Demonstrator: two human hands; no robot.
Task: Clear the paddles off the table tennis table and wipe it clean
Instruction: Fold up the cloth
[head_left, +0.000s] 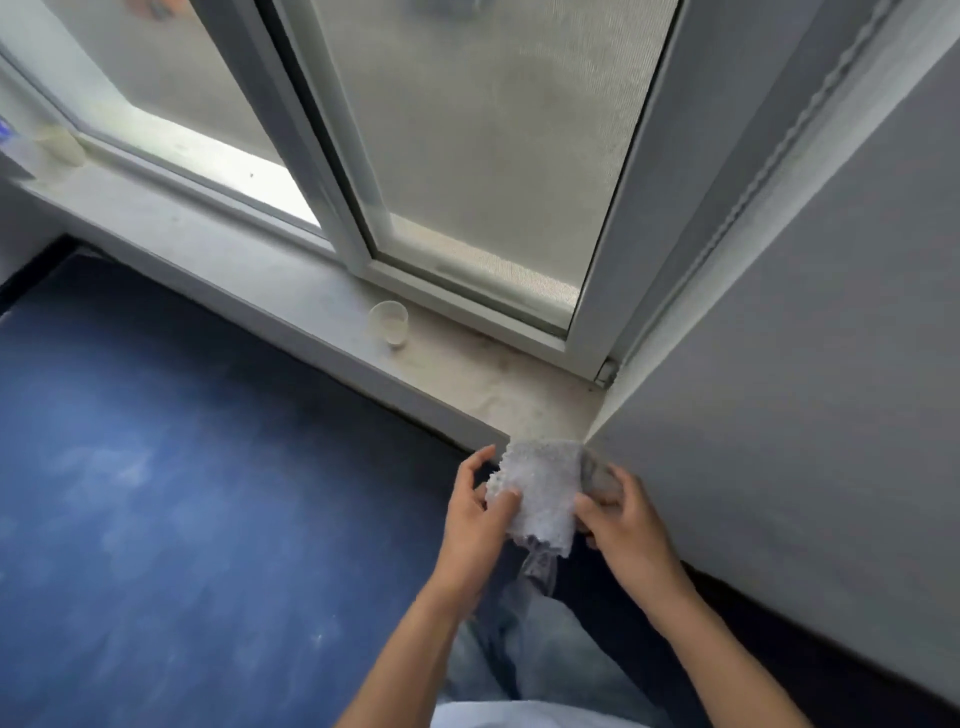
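Seen from the head camera, a person held a pale, nubbly cloth (543, 493) in both hands at the corner where the sill (291, 280) met the wall (805, 415). The left hand (475, 512) pinched the cloth's left edge, its thumb pressed onto the front of the fabric and the forefinger curved loosely above the edge, apart from it. The right hand (628, 525) gripped the right side, thumb laid on the front and fingers curled behind a greyer, bunched fold. Neither hand was spread wide; both were closed on the fabric. The cloth was held in the air, its top edge just before the near end of the sill, and a thinner grey tail hung from its bottom edge toward the person's jeans (519, 654).

To the left lay the blue table (182, 493), its surface mottled with pale, dusty smears and its far edge running just beside the sill. On the dusty sill a small translucent cup (388, 322) stood upright, well apart from the hands, and a second cup (58, 148) stood at the far left end. Behind them rose a white-framed window (337, 197) with frosted glass, bright daylight showing along the lower left pane. The grey wall filled the right side.
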